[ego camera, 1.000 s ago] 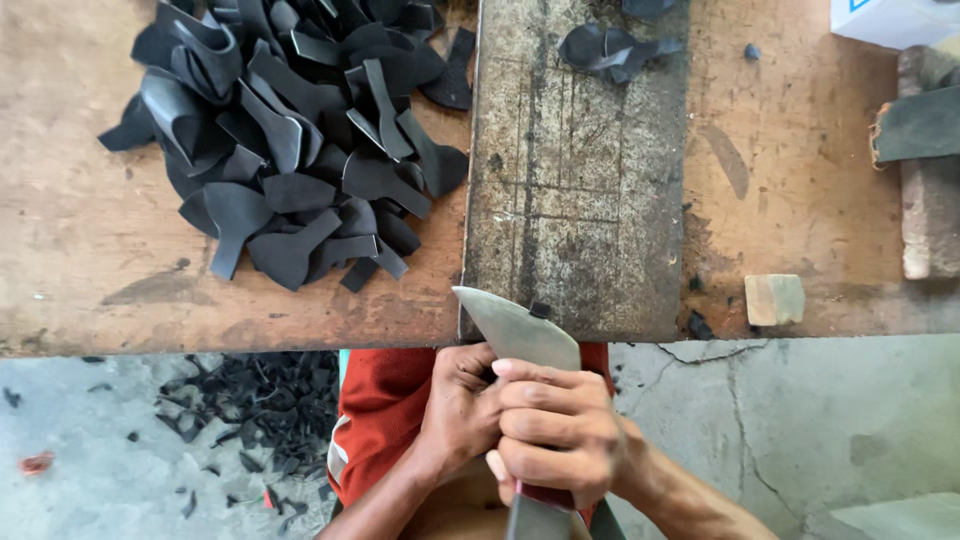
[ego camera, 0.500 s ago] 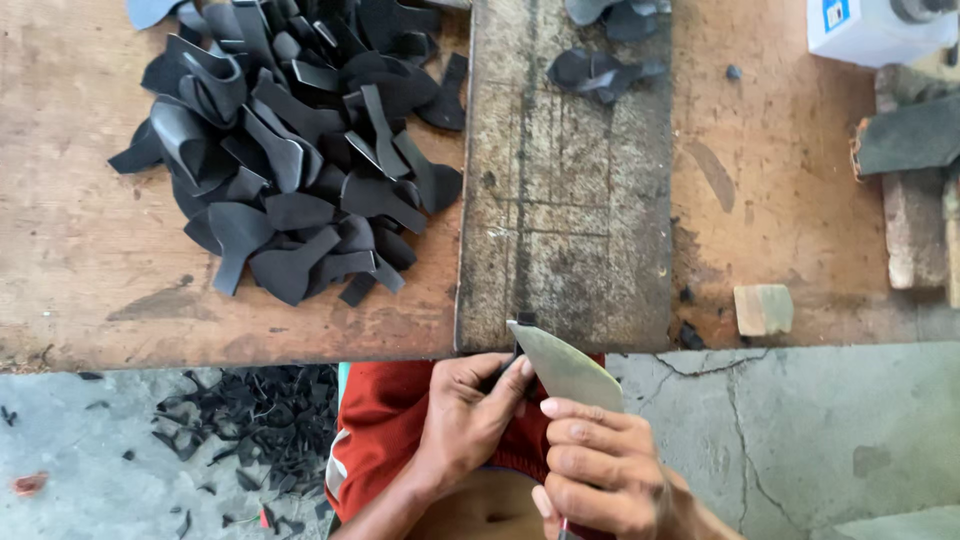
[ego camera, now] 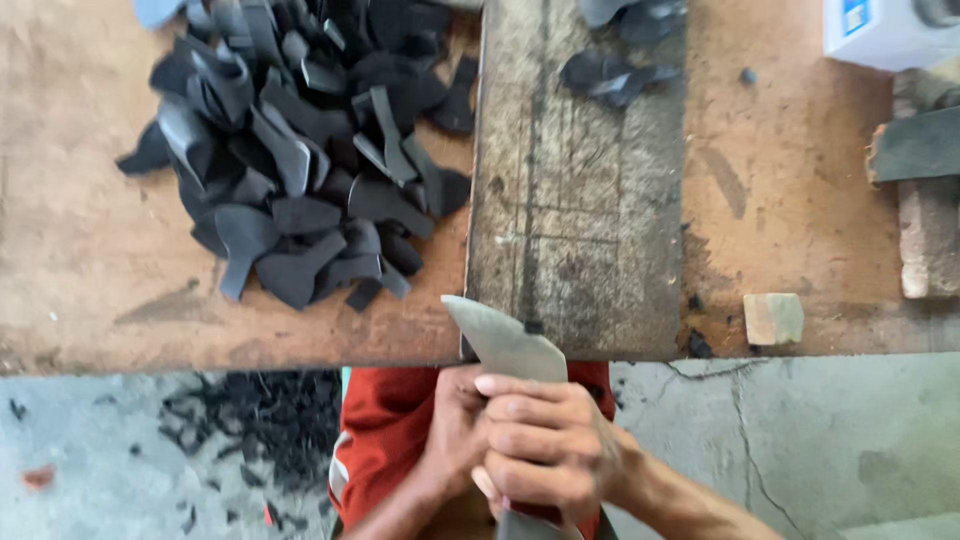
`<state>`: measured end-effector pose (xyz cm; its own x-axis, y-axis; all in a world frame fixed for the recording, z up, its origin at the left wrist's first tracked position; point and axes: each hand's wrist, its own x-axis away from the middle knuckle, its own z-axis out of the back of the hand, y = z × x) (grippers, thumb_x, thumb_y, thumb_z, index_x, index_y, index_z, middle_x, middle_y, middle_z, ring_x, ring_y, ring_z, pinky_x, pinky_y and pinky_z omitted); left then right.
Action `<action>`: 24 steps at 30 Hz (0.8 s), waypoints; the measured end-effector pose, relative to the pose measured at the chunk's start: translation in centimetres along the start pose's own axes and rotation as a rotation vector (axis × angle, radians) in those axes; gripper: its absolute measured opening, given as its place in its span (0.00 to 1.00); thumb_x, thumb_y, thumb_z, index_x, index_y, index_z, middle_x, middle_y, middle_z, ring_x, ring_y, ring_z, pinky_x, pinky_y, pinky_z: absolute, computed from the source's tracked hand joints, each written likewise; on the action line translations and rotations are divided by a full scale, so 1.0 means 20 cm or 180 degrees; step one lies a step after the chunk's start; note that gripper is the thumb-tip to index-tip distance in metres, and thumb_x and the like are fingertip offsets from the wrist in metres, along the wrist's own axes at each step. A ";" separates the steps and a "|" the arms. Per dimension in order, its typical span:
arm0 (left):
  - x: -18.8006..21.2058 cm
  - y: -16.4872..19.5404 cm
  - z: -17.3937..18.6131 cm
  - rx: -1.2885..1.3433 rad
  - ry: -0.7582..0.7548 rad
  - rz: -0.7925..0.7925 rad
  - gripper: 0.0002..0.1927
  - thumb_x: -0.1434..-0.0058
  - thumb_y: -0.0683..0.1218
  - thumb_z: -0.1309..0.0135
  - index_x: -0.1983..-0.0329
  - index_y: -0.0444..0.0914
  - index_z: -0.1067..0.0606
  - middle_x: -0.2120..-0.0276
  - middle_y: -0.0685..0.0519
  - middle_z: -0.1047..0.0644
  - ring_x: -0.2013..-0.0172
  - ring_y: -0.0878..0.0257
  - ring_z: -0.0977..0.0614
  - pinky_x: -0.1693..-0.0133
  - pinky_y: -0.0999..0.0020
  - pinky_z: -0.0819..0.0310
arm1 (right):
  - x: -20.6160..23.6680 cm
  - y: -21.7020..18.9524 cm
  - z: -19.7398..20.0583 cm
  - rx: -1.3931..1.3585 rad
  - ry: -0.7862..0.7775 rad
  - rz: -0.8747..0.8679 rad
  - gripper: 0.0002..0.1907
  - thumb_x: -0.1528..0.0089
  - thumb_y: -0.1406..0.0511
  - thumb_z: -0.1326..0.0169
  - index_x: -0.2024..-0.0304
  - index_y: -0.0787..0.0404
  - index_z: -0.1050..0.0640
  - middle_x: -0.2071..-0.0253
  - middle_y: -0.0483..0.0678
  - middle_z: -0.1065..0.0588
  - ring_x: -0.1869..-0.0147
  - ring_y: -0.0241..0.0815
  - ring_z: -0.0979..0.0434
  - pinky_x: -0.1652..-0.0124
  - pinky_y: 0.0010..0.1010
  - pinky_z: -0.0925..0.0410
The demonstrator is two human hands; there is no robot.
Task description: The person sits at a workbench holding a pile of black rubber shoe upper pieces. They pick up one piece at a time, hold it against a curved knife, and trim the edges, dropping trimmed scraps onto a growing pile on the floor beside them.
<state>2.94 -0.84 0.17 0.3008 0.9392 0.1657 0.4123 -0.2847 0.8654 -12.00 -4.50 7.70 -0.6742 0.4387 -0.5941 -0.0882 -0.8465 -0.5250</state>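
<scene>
The right hand point(ego camera: 545, 445) is clenched around the handle end of a broad grey metal blade point(ego camera: 505, 342), whose wide tip rises over the near edge of the desk point(ego camera: 90, 270). The left hand point(ego camera: 455, 425) presses against it from the side, fingers curled at the base of the blade; whether it grips the blade or something small held against it, I cannot tell. Just beyond the tip lies a scored grey wooden cutting board point(ego camera: 580, 220), flush with the near edge. A heap of black curved rubber offcuts point(ego camera: 300, 160) sits toward the far left, and a small pale stone block point(ego camera: 773, 318) rests near the right of the near edge. With the fingers so close to the blade, a slip could cut the left hand.
</scene>
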 end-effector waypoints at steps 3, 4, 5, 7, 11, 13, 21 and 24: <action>-0.02 0.03 -0.08 0.0400 0.0426 0.0415 0.10 0.34 0.45 0.45 0.65 0.34 0.19 0.72 0.59 0.20 0.71 0.74 0.23 0.69 0.75 0.27 | 0.03 -0.08 0.05 0.0128 0.0186 -0.0142 0.09 0.42 0.72 0.38 0.73 0.63 0.28 0.70 0.47 0.29 0.60 0.46 0.20 0.41 0.51 0.24; -0.02 0.03 -0.10 0.0442 0.0591 0.0670 0.12 0.33 0.46 0.46 0.66 0.33 0.18 0.75 0.59 0.21 0.75 0.74 0.26 0.74 0.76 0.31 | 0.05 -0.12 0.08 0.0227 0.0140 -0.0214 0.10 0.42 0.71 0.38 0.73 0.62 0.28 0.70 0.46 0.29 0.60 0.46 0.21 0.42 0.50 0.25; -0.03 0.04 -0.11 0.0480 0.0733 0.0923 0.14 0.32 0.47 0.46 0.68 0.33 0.18 0.78 0.60 0.23 0.80 0.74 0.29 0.78 0.76 0.36 | 0.08 -0.14 0.11 0.0345 0.0101 -0.0284 0.10 0.42 0.71 0.38 0.74 0.62 0.28 0.70 0.46 0.29 0.60 0.45 0.21 0.42 0.50 0.25; -0.04 0.04 -0.11 0.0037 0.0670 0.0826 0.15 0.32 0.46 0.45 0.70 0.32 0.18 0.80 0.59 0.24 0.80 0.75 0.31 0.79 0.76 0.38 | 0.12 -0.17 0.13 0.0471 0.0045 -0.0241 0.10 0.42 0.71 0.39 0.74 0.61 0.28 0.71 0.45 0.29 0.62 0.44 0.22 0.43 0.48 0.24; -0.05 0.02 -0.06 -0.0282 0.0399 0.0308 0.14 0.29 0.43 0.43 0.70 0.30 0.21 0.77 0.61 0.26 0.74 0.78 0.31 0.75 0.77 0.36 | 0.14 -0.16 0.12 0.0566 -0.0085 -0.0158 0.11 0.40 0.69 0.37 0.73 0.60 0.27 0.72 0.44 0.30 0.64 0.42 0.23 0.44 0.47 0.24; -0.05 -0.01 -0.04 -0.0354 0.0344 0.0151 0.10 0.31 0.41 0.45 0.65 0.31 0.19 0.74 0.60 0.21 0.72 0.78 0.27 0.72 0.77 0.30 | 0.11 -0.12 0.10 0.0516 -0.0108 -0.0097 0.10 0.38 0.69 0.38 0.72 0.60 0.26 0.71 0.44 0.31 0.63 0.42 0.23 0.43 0.46 0.23; 0.02 -0.14 0.04 0.0296 -0.0070 -0.0067 0.04 0.37 0.37 0.43 0.59 0.32 0.21 0.64 0.55 0.18 0.63 0.71 0.18 0.61 0.72 0.21 | -0.04 0.03 -0.01 0.0251 -0.0149 0.0230 0.10 0.39 0.63 0.37 0.66 0.62 0.23 0.68 0.45 0.29 0.59 0.45 0.21 0.40 0.46 0.24; 0.03 -0.13 0.01 0.0215 0.0095 0.0003 0.03 0.37 0.38 0.43 0.63 0.32 0.22 0.67 0.56 0.18 0.64 0.71 0.18 0.63 0.72 0.22 | -0.06 0.02 0.00 0.0133 -0.0207 0.0060 0.09 0.40 0.64 0.36 0.66 0.63 0.22 0.67 0.45 0.28 0.59 0.45 0.21 0.39 0.47 0.24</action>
<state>2.27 0.39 -2.10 0.2757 0.9440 0.1814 0.4695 -0.2970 0.8315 -11.22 -5.35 8.08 -0.7221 0.4031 -0.5622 -0.1045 -0.8669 -0.4874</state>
